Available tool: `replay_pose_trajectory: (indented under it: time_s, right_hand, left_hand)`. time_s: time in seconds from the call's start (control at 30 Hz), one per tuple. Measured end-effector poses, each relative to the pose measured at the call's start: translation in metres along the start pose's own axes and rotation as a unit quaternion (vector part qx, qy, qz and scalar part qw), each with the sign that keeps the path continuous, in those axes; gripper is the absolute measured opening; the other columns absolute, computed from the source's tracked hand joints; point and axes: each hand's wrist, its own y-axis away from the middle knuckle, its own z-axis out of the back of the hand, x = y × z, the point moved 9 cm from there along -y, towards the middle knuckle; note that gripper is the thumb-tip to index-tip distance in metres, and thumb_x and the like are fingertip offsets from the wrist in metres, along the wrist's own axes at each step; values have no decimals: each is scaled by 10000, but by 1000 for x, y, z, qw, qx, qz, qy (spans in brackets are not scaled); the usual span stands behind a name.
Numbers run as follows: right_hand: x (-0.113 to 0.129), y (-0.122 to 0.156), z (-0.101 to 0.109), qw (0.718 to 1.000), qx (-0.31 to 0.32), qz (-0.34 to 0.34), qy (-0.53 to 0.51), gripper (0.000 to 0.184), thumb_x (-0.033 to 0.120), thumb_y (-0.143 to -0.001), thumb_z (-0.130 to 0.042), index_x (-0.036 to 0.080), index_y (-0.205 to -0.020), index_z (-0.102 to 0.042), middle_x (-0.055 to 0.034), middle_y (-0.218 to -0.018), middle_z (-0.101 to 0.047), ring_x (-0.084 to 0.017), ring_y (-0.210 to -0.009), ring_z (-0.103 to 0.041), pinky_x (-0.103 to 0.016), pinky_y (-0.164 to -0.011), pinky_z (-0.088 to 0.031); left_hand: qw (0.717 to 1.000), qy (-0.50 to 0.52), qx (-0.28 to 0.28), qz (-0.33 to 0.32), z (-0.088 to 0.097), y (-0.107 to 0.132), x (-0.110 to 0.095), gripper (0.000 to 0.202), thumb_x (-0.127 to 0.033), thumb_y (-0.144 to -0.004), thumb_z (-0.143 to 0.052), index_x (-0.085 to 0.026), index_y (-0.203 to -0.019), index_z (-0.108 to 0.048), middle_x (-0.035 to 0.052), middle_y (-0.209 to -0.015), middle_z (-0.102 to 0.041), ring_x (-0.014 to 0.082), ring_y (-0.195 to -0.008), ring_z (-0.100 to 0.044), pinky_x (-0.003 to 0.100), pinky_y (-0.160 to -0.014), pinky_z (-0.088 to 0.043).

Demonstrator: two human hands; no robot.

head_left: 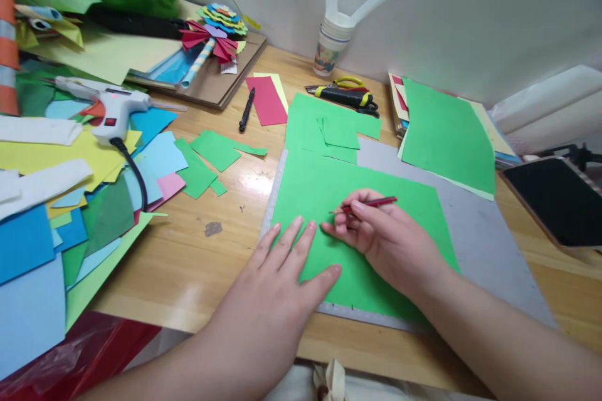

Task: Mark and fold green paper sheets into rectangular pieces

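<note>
A green paper sheet [324,194] lies on a grey cutting mat [475,225] on the wooden table. My left hand [282,269] lies flat on the sheet's near left corner, fingers spread, holding nothing. My right hand [380,235] is closed on a red pencil [374,203], whose tip touches the green sheet just beyond my left fingers.
Green offcuts [207,160] and a pile of coloured paper [51,213] with a white glue gun [108,106] lie at left. A black pen [246,110], pink paper [266,100], scissors and a cutter [348,95], a cup [332,44], stacked paper [446,131] and a dark tablet [559,200] lie beyond and right.
</note>
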Motion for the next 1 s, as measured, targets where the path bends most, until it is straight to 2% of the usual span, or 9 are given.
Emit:
replay_pose_trajectory:
  time_s: [0.1,0.17,0.33,0.5,0.6,0.7,0.8,0.87,1.0]
  right_hand:
    - [6,-33,-24,999,47,13,-6,201,339,-785,-743,215,-805,-586,25,-706,-642,-115,-669,-627,-398,-894,-550]
    - [8,-51,-39,997,76,20,5,200,328,-790,-735,209,-809,-575,24,-706,-647,-108,-671,-628,-370,-870,-555]
    - [10,-80,-70,990,126,39,49,160,296,-820,-687,198,-835,-561,19,-706,-652,-108,-659,-637,-355,-801,-577]
    - [14,-90,-81,985,151,55,63,171,292,-828,-694,200,-849,-552,19,-720,-652,-114,-672,-646,-367,-778,-598]
    - [18,-95,-81,985,145,67,65,159,282,-846,-668,202,-851,-530,21,-717,-638,-119,-674,-650,-375,-779,-592]
    - [20,-94,-79,981,133,86,115,116,245,-863,-598,211,-836,-490,37,-688,-604,-107,-608,-612,-332,-686,-574]
    - [27,-83,-83,941,151,158,259,74,209,-852,-530,214,-807,-472,48,-659,-562,-79,-511,-489,-243,-529,-460]
    - [30,-74,-86,907,168,207,327,78,206,-833,-528,214,-782,-470,51,-644,-525,-83,-525,-452,-233,-511,-396]
    - [29,-65,-88,879,197,238,362,95,188,-798,-557,214,-766,-472,65,-621,-447,-94,-540,-415,-248,-519,-353]
  left_hand:
    - [1000,11,23,-2,-5,0,0,603,-186,-817,-668,-293,-1384,-492,235,-1547,-341,397,-1464,-216,628,-1120,-277]
    - [999,19,30,-2,-5,0,1,631,-184,-792,-686,-289,-1382,-488,244,-1549,-331,404,-1467,-192,650,-1119,-262]
    - [998,31,45,3,-5,0,1,698,-225,-741,-729,-274,-1389,-474,245,-1567,-290,412,-1474,-153,675,-1129,-206]
    - [998,29,49,6,-3,0,1,719,-253,-710,-752,-281,-1377,-484,237,-1567,-298,424,-1469,-174,697,-1114,-208]
    - [998,27,49,3,-3,-1,0,703,-263,-711,-750,-277,-1365,-492,257,-1552,-316,422,-1466,-186,713,-1098,-215]
    - [999,27,45,4,-3,-2,1,711,-275,-707,-756,-282,-1366,-490,264,-1546,-322,425,-1463,-193,713,-1092,-223]
    - [999,31,41,7,-3,-2,2,667,-267,-732,-734,-291,-1357,-501,243,-1540,-351,424,-1458,-218,704,-1095,-230]
    - [999,32,38,5,-2,-2,2,640,-263,-756,-711,-289,-1359,-501,228,-1535,-369,417,-1458,-231,694,-1102,-227]
    - [999,29,29,0,1,-2,1,639,-291,-761,-718,-276,-1360,-499,237,-1531,-371,421,-1451,-252,689,-1098,-239]
